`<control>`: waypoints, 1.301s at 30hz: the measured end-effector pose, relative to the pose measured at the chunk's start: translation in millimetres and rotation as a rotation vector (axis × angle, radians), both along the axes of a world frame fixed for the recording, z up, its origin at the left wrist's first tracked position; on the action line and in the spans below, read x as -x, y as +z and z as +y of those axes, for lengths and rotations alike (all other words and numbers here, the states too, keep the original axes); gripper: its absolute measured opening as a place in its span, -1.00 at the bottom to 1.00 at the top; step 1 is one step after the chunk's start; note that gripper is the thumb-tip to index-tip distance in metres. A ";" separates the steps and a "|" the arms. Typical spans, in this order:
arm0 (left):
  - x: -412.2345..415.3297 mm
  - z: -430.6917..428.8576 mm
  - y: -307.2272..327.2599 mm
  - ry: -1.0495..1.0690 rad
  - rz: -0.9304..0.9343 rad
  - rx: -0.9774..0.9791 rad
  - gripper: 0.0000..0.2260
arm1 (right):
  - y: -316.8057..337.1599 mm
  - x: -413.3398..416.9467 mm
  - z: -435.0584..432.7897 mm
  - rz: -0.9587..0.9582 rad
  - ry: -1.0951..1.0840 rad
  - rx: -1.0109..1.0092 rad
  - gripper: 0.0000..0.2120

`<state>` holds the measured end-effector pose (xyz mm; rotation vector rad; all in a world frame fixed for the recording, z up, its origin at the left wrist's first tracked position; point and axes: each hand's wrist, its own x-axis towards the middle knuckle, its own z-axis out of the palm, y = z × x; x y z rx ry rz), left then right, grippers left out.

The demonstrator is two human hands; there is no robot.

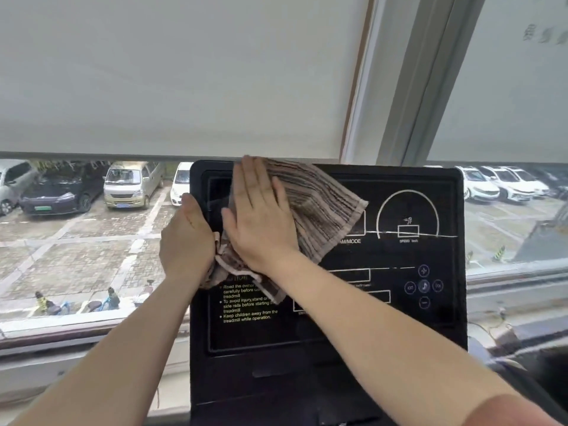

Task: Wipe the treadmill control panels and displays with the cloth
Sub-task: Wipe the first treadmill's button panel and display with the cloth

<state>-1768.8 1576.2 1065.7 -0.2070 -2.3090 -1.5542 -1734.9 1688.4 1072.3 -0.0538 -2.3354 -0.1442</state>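
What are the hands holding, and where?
The left hand grips the black treadmill control panel by its left edge. The right hand only presses flat on the brown striped cloth, no grip.

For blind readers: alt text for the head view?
A right hand presses a brown striped cloth flat on the upper left of a black treadmill control panel; the left hand grips its left edge. Parked cars show through the window.

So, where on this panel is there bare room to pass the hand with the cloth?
Free: the right half of the control panel, around the speed arc and the round buttons, and the strip below the warning text. Crowded: the upper left, where the right hand presses the cloth and the left hand grips the panel's edge.
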 end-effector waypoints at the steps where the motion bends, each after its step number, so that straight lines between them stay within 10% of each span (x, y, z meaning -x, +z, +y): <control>1: -0.9 0.2 1.7 -0.004 0.004 -0.002 -0.44 | 1.2 -7.9 17.7 -0.048 0.076 -0.095 -0.39; 4: -2.7 -0.9 4.7 -0.020 -0.029 -0.006 -0.53 | 5.6 -36.3 94.3 -0.082 0.137 -0.201 -0.42; 12: 1.3 4.4 -1.1 0.043 -0.042 -0.016 -0.40 | -19.8 -61.3 121.6 0.232 -0.434 0.421 -0.40; 18: -1.8 0.9 -0.8 0.004 -0.031 -0.032 -0.51 | -94.6 -41.3 -30.0 -0.068 0.022 0.065 -0.36; 22: -0.4 0.6 0.3 0.027 -0.014 -0.005 -0.44 | -73.5 -49.8 24.6 -0.095 0.270 -0.118 -0.40; 30: 0.8 3.5 -2.6 0.054 -0.021 0.015 -0.52 | -34.4 -71.1 122.8 0.218 -0.444 0.383 -0.37; 39: 2.7 2.1 -5.4 0.064 0.020 0.028 -0.45 | -124.8 -78.1 1.9 -0.157 0.218 -0.159 -0.40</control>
